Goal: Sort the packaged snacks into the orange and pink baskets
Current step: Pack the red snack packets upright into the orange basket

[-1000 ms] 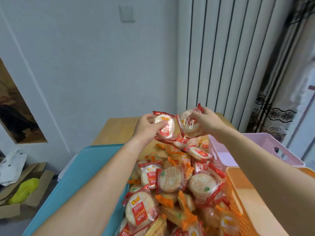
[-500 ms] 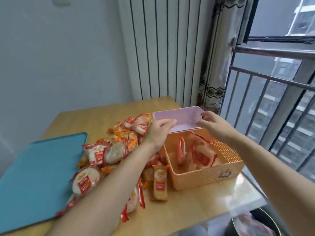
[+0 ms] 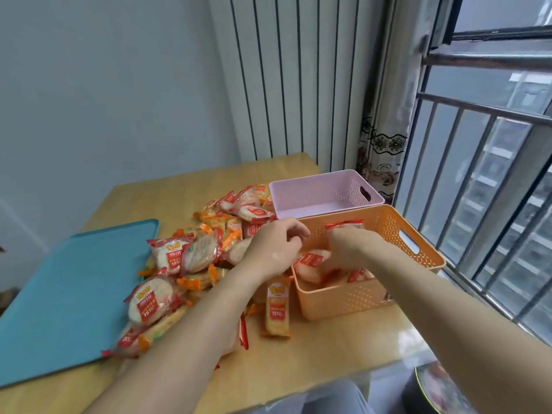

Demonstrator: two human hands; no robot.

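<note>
A teal tray lies flat on the left part of the wooden table, its near corner running out past the table's front edge. Just right of it, and partly overlapping its right edge, sits a loose pile of packaged snacks: round rice crackers in clear wrappers with red labels, mixed with orange-ended packets. One long cracker packet lies apart at the front of the pile, close beside the orange basket's left wall.

The left hand hovers over the right side of the pile, at the near-left corner of the orange basket. Its fingers are curled loosely inward with the thumb close to the forefinger; nothing shows between them, and I cannot tell for sure whether they pinch anything.

The orange basket stands right of the pile and holds several red-labelled cracker packs. The right hand reaches down into it, fingers bent over the packs and touching them; whether it grips one or merely rests on them cannot be told.

Behind the orange basket, touching its far rim, stands the pink basket, with nothing visible inside. Farther right are a patterned curtain and a barred window.
</note>
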